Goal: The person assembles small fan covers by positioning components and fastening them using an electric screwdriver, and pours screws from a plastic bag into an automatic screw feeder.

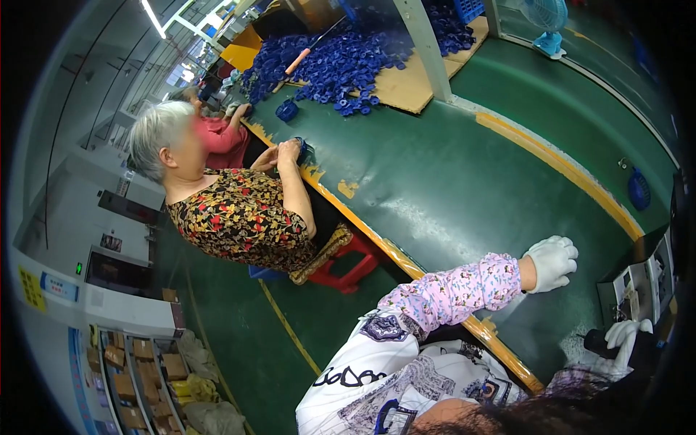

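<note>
My left hand (552, 263), in a white glove below a pink flowered sleeve, rests over the green tabletop (449, 188). Its fingers are curled, and whatever may be under them is hidden. Lower right, my right hand (625, 339), also gloved in white, has its fingers bent around a dark cylindrical object (599, 342). The kind of that object cannot be made out in the dark corner. Just beyond it stands a grey and black boxy device (638, 286) with an open front. A blue plastic piece (639, 190) lies past my left hand.
To my left a person in a flowered top (235, 217) sits on a red stool (348, 264), handling a small blue part. Another person in pink (221, 138) sits beyond. Blue parts (341, 69) are heaped on cardboard at the far end, near a metal post (424, 51). A fan (545, 22) stands far right.
</note>
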Motion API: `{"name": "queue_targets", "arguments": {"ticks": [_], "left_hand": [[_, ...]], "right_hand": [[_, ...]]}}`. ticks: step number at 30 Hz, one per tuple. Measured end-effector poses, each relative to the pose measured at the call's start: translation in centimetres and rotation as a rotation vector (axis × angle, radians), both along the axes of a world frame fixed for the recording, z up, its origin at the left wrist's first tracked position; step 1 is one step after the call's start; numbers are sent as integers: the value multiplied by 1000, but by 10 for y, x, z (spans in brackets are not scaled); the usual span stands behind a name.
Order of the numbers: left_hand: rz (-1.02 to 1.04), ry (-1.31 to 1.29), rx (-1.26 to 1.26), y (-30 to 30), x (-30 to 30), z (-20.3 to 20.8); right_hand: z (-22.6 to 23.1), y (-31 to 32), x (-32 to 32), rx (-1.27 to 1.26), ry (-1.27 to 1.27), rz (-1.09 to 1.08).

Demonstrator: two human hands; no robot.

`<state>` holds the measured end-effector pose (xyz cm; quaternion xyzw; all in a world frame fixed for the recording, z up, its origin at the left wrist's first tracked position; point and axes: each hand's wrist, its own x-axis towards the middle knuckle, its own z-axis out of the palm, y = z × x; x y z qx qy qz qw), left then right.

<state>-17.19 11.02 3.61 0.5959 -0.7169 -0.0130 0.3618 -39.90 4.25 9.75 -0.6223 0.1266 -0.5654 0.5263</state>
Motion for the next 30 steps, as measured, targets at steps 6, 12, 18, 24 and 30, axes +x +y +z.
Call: {"name": "queue_targets", "arguments": {"ticks": [6, 12, 18, 24, 30], "left_hand": [[-3, 9, -46, -3, -3, 0], [13, 13, -93, -7, -2, -2], [21, -1, -73, -3, 4, 2], [-7, 3, -20, -5, 1, 9], [-11, -19, 77, -2, 1, 12]], "right_hand": [[-9, -9, -6, -126, 36, -10], [3, -4, 3, -22, 32, -58], [-38, -27, -20, -62, 24, -147], [22, 5, 12, 51, 35, -53], [21, 8, 16, 156, -89, 11]]}}
